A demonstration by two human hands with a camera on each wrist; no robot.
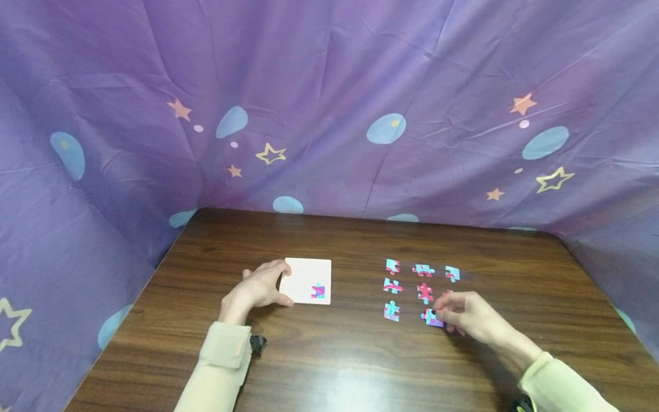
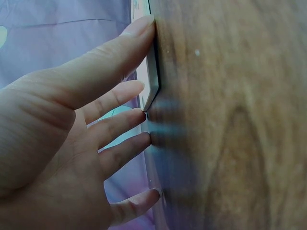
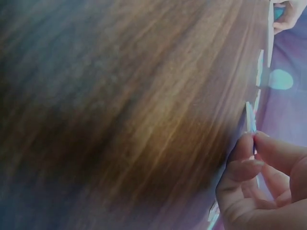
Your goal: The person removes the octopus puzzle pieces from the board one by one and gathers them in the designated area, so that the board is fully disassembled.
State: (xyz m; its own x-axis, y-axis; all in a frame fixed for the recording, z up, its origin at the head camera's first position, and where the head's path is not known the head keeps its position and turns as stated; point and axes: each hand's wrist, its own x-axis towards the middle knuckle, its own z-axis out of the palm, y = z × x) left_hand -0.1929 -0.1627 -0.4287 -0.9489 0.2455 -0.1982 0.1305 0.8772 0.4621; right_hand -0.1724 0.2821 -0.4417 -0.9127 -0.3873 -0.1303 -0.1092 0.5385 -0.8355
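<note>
A square white puzzle board (image 1: 304, 276) lies on the table, with one pink and blue jigsaw piece (image 1: 318, 292) in its near right corner. My left hand (image 1: 261, 285) holds the board by its left side, thumb at the near corner and a finger at the far one. In the left wrist view the thumb (image 2: 115, 57) touches the board's edge (image 2: 151, 76). To the right, my right hand (image 1: 476, 318) pinches a blue and purple jigsaw piece (image 1: 433, 319) between thumb and finger. The right wrist view shows this piece (image 3: 250, 116) tilted at the fingertips.
Several loose jigsaw pieces lie in rows beyond and left of my right hand, among them a pink one (image 1: 424, 293) and a corner one (image 1: 452, 273). One is partly hidden behind the fingers. A purple patterned cloth (image 1: 329, 171) hangs behind the wooden table (image 1: 309, 355).
</note>
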